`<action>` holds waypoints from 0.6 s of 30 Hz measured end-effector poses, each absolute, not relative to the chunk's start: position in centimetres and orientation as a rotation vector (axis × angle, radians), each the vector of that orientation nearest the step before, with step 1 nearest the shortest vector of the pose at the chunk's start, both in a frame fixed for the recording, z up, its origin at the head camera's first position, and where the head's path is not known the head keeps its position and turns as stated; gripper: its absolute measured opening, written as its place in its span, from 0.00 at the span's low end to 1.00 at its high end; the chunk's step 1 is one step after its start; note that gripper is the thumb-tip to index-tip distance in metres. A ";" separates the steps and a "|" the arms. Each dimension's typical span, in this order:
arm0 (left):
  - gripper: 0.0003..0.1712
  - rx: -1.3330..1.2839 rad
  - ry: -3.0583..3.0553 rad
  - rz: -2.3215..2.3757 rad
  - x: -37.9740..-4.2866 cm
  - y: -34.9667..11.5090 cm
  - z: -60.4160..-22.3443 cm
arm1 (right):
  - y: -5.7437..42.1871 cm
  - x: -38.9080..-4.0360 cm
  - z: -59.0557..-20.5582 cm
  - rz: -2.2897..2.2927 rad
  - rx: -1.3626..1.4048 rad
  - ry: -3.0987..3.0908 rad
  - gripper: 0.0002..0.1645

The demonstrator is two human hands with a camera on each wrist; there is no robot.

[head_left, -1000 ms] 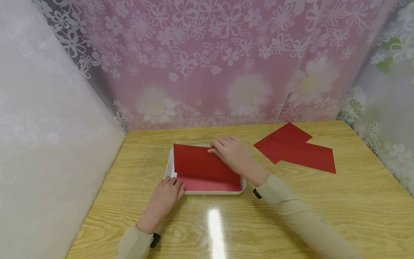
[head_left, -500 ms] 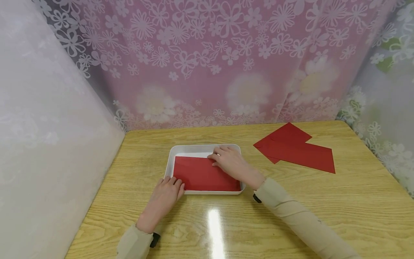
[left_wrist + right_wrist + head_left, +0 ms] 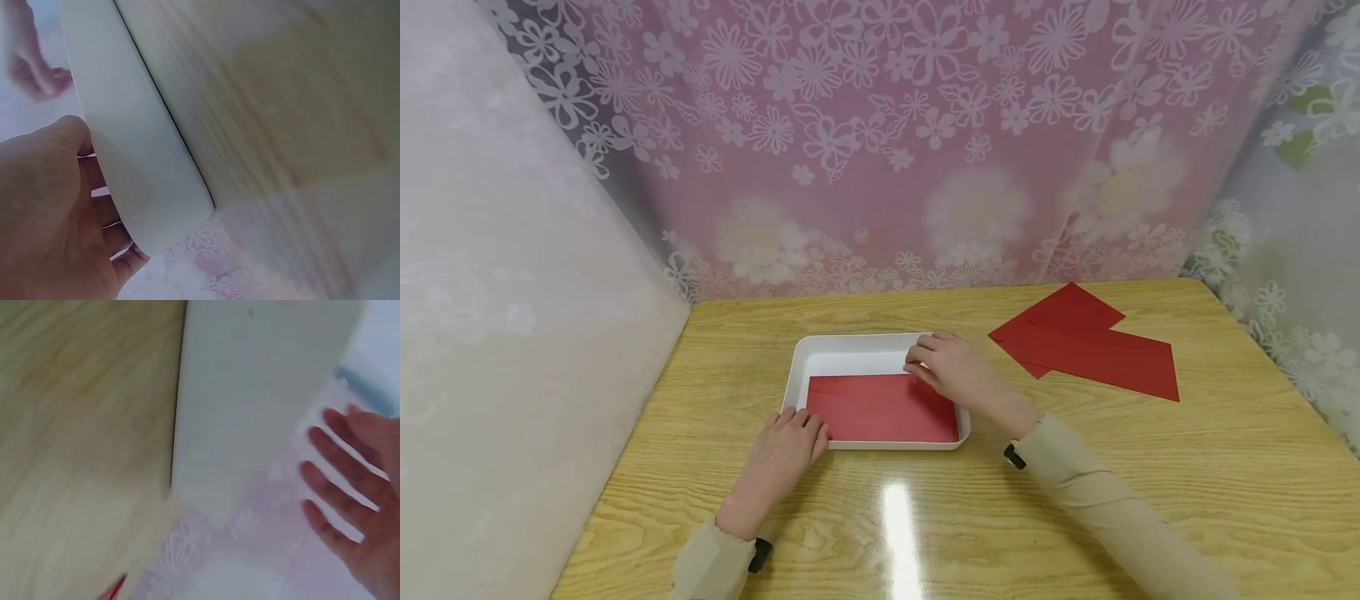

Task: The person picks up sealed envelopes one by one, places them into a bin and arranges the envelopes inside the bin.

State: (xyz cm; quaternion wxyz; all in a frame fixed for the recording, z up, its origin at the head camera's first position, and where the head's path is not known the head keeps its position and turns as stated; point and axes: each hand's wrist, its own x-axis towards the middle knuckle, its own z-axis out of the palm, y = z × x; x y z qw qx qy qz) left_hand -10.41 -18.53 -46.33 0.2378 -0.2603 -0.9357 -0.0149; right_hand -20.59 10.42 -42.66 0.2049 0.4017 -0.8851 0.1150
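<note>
A white rectangular tray [image 3: 827,343] sits on the table, with a red envelope [image 3: 880,408] lying flat along its near side. My left hand [image 3: 782,454] grips the tray's near left corner, its fingers hooked over the rim; the left wrist view shows this hand [image 3: 56,194] against the outer wall [image 3: 137,131]. Above the tray's far right part hovers my right hand [image 3: 958,371], close to the envelope's far right corner. In the right wrist view the fingers of that hand [image 3: 369,481] are spread and loosely bent, holding nothing.
Two more red envelopes [image 3: 1105,358] overlap on the table at the back right. The wooden table [image 3: 865,533] runs back to a pink flowered curtain [image 3: 880,167]. A pale curtain [image 3: 512,292] hangs along the left side.
The red envelope's raised top part went down flat into the tray, and it now looks lighter. My right hand let go and shifted slightly right. The left hand stayed put.
</note>
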 end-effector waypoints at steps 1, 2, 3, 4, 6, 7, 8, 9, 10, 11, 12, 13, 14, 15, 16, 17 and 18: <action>0.20 -0.712 -2.572 -0.044 -10.4 -18.5 -46.3 | 10.9 -20.7 -42.4 0.339 1.106 -2.411 0.04; 0.19 -0.709 -2.582 -0.046 -10.4 -18.6 -46.4 | 11.3 -20.7 -42.1 0.353 1.089 -2.362 0.05; 0.19 -0.708 -2.593 -0.047 -10.5 -18.6 -46.5 | 11.9 -20.7 -41.7 0.367 1.067 -2.325 0.06; 0.19 -0.706 -2.598 -0.050 -10.5 -18.6 -46.4 | 12.4 -20.8 -41.5 0.376 1.038 -2.295 0.06; 0.19 -0.705 -2.604 -0.052 -10.5 -18.6 -46.5 | 13.5 -20.9 -41.1 0.371 0.974 -2.245 0.06; 0.19 -0.706 -2.604 -0.052 -10.5 -18.7 -46.5 | 14.2 -21.0 -40.9 0.373 0.943 -2.242 0.07; 0.19 -0.707 -2.602 -0.052 -10.5 -18.7 -46.5 | 14.8 -21.0 -40.7 0.388 0.917 -2.249 0.06; 0.19 -0.709 -2.598 -0.052 -10.5 -18.7 -46.5 | 15.4 -21.2 -40.7 0.391 0.888 -2.258 0.06; 0.19 -0.708 -2.594 -0.051 -10.4 -18.7 -46.5 | 16.1 -21.3 -40.7 0.389 0.860 -2.263 0.06; 0.19 -0.710 -2.590 -0.050 -10.4 -18.7 -46.5 | 16.8 -21.4 -40.6 0.384 0.833 -2.277 0.07; 0.19 -0.711 -2.585 -0.048 -10.4 -18.7 -46.5 | 17.5 -21.6 -40.7 0.380 0.807 -2.293 0.07; 0.19 -0.714 -2.579 -0.046 -10.4 -18.7 -46.5 | 18.3 -21.7 -40.8 0.371 0.783 -2.307 0.08; 0.19 -0.716 -2.573 -0.043 -10.5 -18.7 -46.5 | 19.0 -21.9 -40.9 0.363 0.759 -2.319 0.08; 0.19 -0.718 -2.567 -0.041 -10.5 -18.7 -46.5 | 19.8 -22.1 -41.1 0.349 0.737 -2.330 0.09; 0.19 -0.719 -2.561 -0.040 -10.5 -18.7 -46.5 | 20.6 -22.2 -41.2 0.337 0.718 -2.340 0.09; 0.19 -0.720 -2.555 -0.040 -10.5 -18.7 -46.5 | 21.4 -22.3 -41.4 0.327 0.701 -2.351 0.09; 0.19 -0.721 -2.553 -0.041 -10.5 -18.7 -46.5 | 22.1 -22.4 -41.6 0.314 0.685 -2.361 0.10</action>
